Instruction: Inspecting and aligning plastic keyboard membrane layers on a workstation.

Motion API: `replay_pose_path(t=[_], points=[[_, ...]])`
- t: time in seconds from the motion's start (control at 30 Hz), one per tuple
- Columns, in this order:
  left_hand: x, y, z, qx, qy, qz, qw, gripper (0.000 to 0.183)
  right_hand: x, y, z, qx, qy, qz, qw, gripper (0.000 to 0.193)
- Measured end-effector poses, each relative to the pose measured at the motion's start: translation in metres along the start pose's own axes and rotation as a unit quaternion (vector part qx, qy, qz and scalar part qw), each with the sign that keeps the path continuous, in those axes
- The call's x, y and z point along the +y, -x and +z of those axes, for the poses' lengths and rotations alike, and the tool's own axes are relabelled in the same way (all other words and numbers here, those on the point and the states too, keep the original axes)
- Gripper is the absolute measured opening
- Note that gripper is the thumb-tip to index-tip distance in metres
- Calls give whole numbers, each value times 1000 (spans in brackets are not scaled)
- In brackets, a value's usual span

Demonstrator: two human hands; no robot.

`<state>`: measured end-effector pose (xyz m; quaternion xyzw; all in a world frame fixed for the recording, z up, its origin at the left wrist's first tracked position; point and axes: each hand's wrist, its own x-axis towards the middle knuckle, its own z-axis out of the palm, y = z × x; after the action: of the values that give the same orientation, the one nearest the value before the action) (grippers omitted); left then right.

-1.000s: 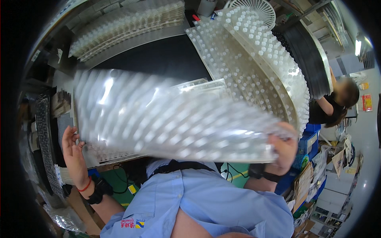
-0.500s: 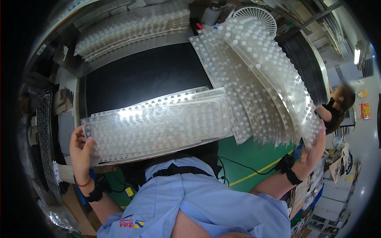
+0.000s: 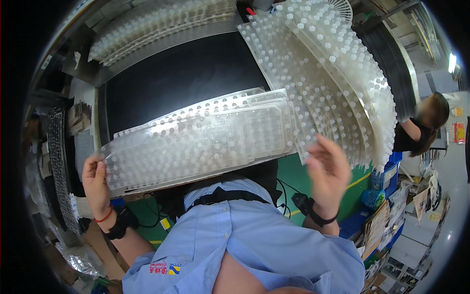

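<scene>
Clear plastic sheets [image 3: 196, 142] patterned with rows of round spots lie in a loose, slightly fanned stack along the table's near edge. My left hand [image 3: 97, 180] pinches the top sheet by its left edge, thumb above. Slightly smeared by motion, my right hand [image 3: 329, 171] hovers just beyond the stack's right end with fingers apart and nothing in them. Behind it, a larger fanned pile of translucent sheets with white round dots [image 3: 338, 68] leans across the table's right side and overhangs its edge.
A black table surface [image 3: 181, 78] stretches behind the near stack. More dotted sheets [image 3: 166, 29] are piled along the far side. A white fan guard [image 3: 342, 10] stands at the back right. Another person [image 3: 426, 122] is at the right. Blue crates [image 3: 384, 174] sit on the green floor.
My right hand has let go of the right-hand pile's near lower edge and moved left toward the near stack. My left hand stays at the sheet's left edge, which now looks slightly raised.
</scene>
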<state>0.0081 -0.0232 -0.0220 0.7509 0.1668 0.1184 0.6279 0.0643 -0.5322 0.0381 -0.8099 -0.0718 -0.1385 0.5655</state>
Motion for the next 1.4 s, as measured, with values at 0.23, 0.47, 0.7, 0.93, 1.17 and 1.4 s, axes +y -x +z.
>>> replay_pose_path(t=[0.23, 0.47, 0.7, 0.93, 1.17, 1.4], points=[[-4, 8, -9, -39, 176, 120, 976, 7, 20, -12, 27, -119, -72, 231, 963, 40], [-4, 10, -10, -116, 359, 170, 910, 7, 13, -16, 19, -93, -125, 42, 987, 21], [4, 9, 1, -44, 6, 67, 997, 4, 39, -30, 25, -114, -86, 134, 981, 33], [14, 9, 21, -94, -79, -49, 991, 50, 24, -37, 31, -105, 167, 60, 979, 45], [14, 3, 22, -93, -79, -84, 989, 58, 26, -35, 36, -48, 200, 96, 974, 56], [13, 2, 24, -104, -42, -77, 991, 59, 19, -27, 43, -30, 17, 90, 995, 57]])
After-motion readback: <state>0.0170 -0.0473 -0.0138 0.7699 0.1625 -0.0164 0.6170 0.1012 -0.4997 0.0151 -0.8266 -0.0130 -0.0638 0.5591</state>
